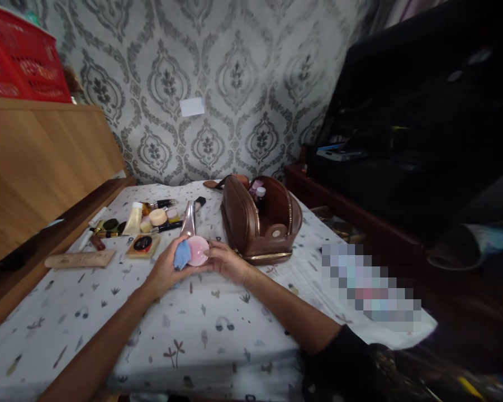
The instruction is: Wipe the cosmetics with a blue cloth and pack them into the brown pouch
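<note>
Left hand (163, 272) gripped blue cloth (181, 254) | right hand (225, 261) held pink disc (198, 250), possibly a compact | bag (251, 223) just beside.

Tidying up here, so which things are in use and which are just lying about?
In hand: small blue cloth (left hand), round pink compact (right hand).
Lying about: open brown leather pouch, pale yellow tube, red plastic crate.

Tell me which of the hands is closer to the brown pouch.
Right. The right hand sits just before the brown pouch; the left hand, holding a blue cloth, is farther left, beyond the pink disc.
</note>
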Demonstrator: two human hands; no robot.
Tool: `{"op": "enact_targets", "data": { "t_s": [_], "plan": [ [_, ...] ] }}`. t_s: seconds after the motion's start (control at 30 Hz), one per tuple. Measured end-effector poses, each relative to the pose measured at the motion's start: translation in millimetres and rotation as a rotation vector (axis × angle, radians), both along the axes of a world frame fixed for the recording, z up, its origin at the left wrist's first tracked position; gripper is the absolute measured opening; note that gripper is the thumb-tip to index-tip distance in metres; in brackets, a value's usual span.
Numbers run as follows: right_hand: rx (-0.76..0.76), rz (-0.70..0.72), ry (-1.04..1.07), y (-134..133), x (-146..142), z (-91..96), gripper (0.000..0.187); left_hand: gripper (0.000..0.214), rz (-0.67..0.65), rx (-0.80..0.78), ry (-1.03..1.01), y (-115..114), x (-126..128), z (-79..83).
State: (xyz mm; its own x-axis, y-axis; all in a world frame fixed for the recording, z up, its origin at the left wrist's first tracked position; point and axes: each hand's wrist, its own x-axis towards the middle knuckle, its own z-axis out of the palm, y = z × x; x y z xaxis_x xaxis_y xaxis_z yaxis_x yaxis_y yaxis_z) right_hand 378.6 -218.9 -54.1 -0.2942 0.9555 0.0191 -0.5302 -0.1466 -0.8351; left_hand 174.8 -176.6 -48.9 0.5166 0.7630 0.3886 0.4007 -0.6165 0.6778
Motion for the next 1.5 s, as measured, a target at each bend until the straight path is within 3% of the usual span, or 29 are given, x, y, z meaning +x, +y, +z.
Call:
{"op": "enact_targets", "data": {
  "t_s": [0.3,0.5,0.6,0.73,0.87,0.97,1.13,1.37,1.5],
  "plan": [
    [0.008,-0.035,-0.083,-3.9,-0.4,1.5,0.05,0.052,0.034,-0.161,-0.071,-0.6,3.8,7.0],
    [0.25,-0.12,-0.363,-14.1,8.1,8.5,0.052,0.047,0.022,-0.278,-0.161,-1.2,8.5,21.5],
    [0.422,-0.215,-0.541,-30.8,18.7,17.6,0.044,0.041,-0.02,-0.076,-0.115,-10.3,14.3,38.5],
    [0.558,-0.517,-0.755,-59.4,33.2,31.4,0.043,0.022,-0.154,0.413,-0.03,-28.5,27.8,61.3],
    [0.602,-0.734,-0.81,-82.3,44.5,41.2,0.048,0.029,-0.172,0.828,0.007,-43.5,43.3,73.3],
    [0.684,-0.792,-0.834,-95.5,51.1,47.4,0.042,0.031,-0.205,0.987,-0.002,-50.4,51.9,78.5],
    [0.704,-0.835,-0.888,-110.9,62.2,57.6,0.028,0.032,-0.268,1.038,0.019,-54.3,61.2,87.3],
    [0.74,-0.863,-0.912,-115.2,81.6,66.1,0.029,0.031,-0.299,0.968,-0.016,-50.1,79.6,103.3],
    [0.767,-0.853,-0.936,-119.2,95.9,79.7,0.03,0.026,-0.331,0.789,-0.029,-50.2,95.8,122.4]
  ]
}}
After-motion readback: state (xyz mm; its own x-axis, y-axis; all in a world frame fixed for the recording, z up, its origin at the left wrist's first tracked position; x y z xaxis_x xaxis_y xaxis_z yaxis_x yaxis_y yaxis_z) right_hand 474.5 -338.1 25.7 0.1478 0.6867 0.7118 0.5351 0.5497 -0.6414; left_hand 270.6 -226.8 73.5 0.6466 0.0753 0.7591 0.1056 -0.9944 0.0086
